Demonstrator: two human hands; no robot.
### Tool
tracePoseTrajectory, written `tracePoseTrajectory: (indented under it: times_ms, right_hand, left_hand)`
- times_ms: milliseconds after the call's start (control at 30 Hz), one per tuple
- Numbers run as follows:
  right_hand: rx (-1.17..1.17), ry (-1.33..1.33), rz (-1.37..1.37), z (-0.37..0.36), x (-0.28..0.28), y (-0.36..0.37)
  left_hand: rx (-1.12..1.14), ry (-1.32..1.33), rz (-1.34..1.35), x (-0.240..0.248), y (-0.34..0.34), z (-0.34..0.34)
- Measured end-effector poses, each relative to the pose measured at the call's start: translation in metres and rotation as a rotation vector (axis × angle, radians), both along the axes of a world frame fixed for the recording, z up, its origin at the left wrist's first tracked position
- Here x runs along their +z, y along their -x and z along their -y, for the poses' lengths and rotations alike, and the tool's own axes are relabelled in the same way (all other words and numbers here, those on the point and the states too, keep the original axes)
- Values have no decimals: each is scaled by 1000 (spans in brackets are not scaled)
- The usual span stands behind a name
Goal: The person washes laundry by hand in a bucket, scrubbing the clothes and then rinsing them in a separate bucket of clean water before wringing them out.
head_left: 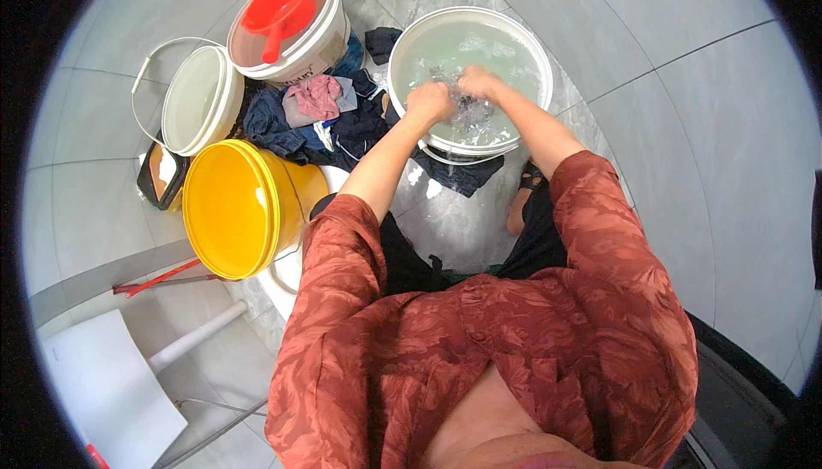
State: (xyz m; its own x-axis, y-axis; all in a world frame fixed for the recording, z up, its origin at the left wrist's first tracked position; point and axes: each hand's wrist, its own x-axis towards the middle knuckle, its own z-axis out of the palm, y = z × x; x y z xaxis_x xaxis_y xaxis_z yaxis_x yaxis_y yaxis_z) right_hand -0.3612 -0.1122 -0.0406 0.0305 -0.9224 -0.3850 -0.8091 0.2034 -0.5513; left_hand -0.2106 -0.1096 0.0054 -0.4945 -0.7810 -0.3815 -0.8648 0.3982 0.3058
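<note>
A round white bucket (469,12) of cloudy, pale green water stands in front of me. Both my hands are over its middle, at the water's surface. My left hand (431,101) is closed, knuckles up, and my right hand (479,83) is closed a little farther off to its right. Between them a dark wet cloth (471,109) shows at the surface, amid splashing water, and both fists appear to grip it. Most of the cloth is hidden by water and foam, so which garment it is I cannot tell.
Left of the bucket lies a pile of dark clothes (274,122) with a pink cloth (315,96) on top. Around it stand a white bucket (336,41) holding a red dipper (278,11), another white bucket (235,96) and a tilted yellow bucket (300,186). Tiled walls (591,23) rise close by.
</note>
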Motion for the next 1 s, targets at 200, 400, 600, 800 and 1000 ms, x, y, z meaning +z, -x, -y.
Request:
tracePoseTrajectory:
  times_ms: [200, 400, 600, 800, 1000]
  right_hand:
    - [-493, -180, 706, 1, 69, 3]
    - [-570, 12, 753, 0, 75, 37]
    - [-32, 332, 378, -9, 84, 42]
    - [-70, 545, 208, -8, 79, 18]
    - [-169, 610, 91, -3, 110, 17]
  left_hand:
    - [310, -324, -687, -14, -8, 12]
    - [494, -444, -1073, 9, 2, 22]
    - [409, -303, -1052, 39, 4, 19]
    - [83, -241, -1037, 68, 2, 10]
    - [145, 420, -456, 76, -12, 6]
